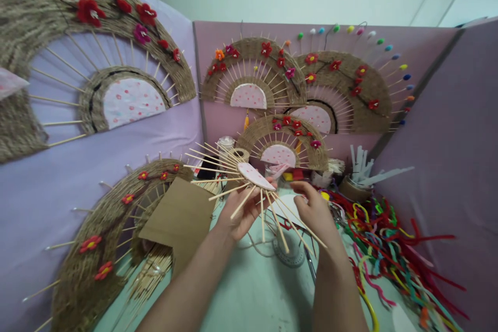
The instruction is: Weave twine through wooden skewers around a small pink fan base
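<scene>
Fan frame [254,176]: raised over the middle of the worktop [249,301], tilted, carried in the left hand [243,212]. It has a pink-dotted half-disc hub, its straight edge turned to the far right, and bare wooden sticks [279,225] radiating left and near.

Left fingers: closed around the hub's near-right end, gripping it from below among the sticks. Right hand [313,210]: just right of the hub, forefinger and thumb curled toward each other; cannot tell whether anything thin is pinched between them, or whether the hand touches the sticks.

Handling (judged): very light. Hub probably thin and fairly stiff, likely to bend if squeezed at one corner. Sticks rigid along their length but slender; a sideways knock at the tips could snap or loosen one. Low slip risk. Best hold: flat across the hub, near its centre, thumb on the dotted face and fingers beneath; avoid lifting by a single stick, since the leverage falls on its root.

Surroundings: cardboard [181,210] to the left; loose cord [254,245] on the near side; tangled pipe cleaners [373,238] to the right; a flowered woven fan [284,132] beyond the hands.
</scene>
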`<state>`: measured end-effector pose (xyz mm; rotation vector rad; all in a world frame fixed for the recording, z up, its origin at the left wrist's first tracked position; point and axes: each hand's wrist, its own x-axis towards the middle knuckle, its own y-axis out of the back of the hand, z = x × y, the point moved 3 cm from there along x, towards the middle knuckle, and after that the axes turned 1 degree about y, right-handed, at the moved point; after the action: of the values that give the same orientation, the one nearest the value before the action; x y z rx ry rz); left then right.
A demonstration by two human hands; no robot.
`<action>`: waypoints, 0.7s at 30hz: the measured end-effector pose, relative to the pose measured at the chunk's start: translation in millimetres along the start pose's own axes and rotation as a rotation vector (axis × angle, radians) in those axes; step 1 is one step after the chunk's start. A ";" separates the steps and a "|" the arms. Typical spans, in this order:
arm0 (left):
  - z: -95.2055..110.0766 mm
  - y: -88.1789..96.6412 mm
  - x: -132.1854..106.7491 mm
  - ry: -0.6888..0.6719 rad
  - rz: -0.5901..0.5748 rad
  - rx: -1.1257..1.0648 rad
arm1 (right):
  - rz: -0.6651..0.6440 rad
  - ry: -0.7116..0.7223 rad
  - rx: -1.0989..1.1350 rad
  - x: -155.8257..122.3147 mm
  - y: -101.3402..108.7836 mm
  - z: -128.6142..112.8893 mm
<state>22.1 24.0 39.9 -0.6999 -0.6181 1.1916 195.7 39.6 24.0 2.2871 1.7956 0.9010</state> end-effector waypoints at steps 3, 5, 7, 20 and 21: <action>1.2 1.1 0.5 0.012 -0.009 0.101 | -0.035 0.047 0.195 -7.9 10.9 -19.8; 1.0 1.0 -0.3 0.047 -0.034 0.179 | -0.146 0.107 0.276 -16.0 13.2 -36.1; -0.2 0.9 -1.2 0.077 -0.060 0.248 | -0.233 0.154 0.248 -22.9 13.4 -48.5; -11.4 5.3 -0.3 0.155 -0.121 0.469 | -0.416 0.107 0.160 -29.4 11.9 -46.3; -10.0 4.4 -0.6 0.170 -0.113 0.456 | -0.417 0.099 0.198 -28.5 11.3 -44.8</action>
<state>26.8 22.8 30.1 -0.3676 -0.2256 1.1023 179.2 -2.2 54.5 1.8719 2.3763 0.8023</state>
